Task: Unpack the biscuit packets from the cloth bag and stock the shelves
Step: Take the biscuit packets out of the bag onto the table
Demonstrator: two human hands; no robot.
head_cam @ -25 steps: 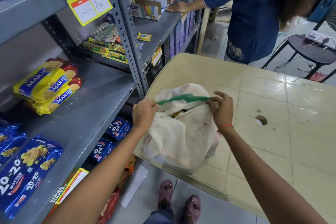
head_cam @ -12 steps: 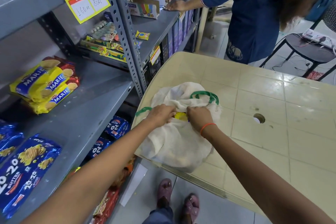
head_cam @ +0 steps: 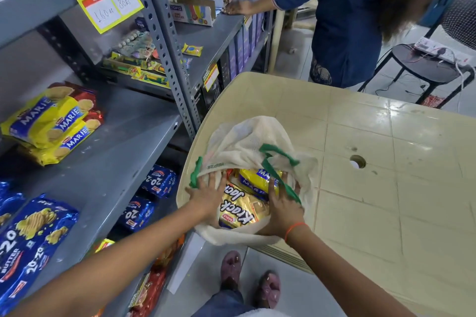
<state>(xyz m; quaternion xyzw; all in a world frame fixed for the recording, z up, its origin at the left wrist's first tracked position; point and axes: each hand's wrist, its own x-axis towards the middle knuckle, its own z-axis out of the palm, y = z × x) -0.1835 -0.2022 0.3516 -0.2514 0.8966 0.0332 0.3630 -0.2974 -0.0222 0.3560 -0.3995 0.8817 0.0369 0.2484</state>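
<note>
Plainly, the cloth bag (head_cam: 253,140) is lying slumped on its side at the near-left corner of the desk (head_cam: 386,201). Its mouth is facing the person and its bottom fold is hanging slightly over the near edge. That spot is keeping it just beside the shelf (head_cam: 116,152), so each packet should need only a short carry to the left.

Inside the mouth a gold Krack Jack packet (head_cam: 238,210) is showing on top. A yellow Marie packet (head_cam: 257,180) is sitting behind it, partly under the cloth. One of the green handles (head_cam: 279,159) is flopping across the opening, in the way of a clean reach.

The left hand (head_cam: 207,194) is pressing flat, fingers spread wide, on the left lip of the cloth. The right hand (head_cam: 283,207) is doing the same on the right lip, its fingers reaching past the handle toward the Marie packet. Neither hand is gripping a packet. They seem to be spreading the limp mouth apart so that the contents are lying exposed, which suits the very start of unpacking.

On the shelf a yellow Marie stack (head_cam: 51,123) is sitting toward the back. The blue 20-20 butter packets (head_cam: 31,237) are lying at the near end, with bare grey surface between them. At the far end of the shelving a second person (head_cam: 347,13) is working with both hands on a higher shelf.
</note>
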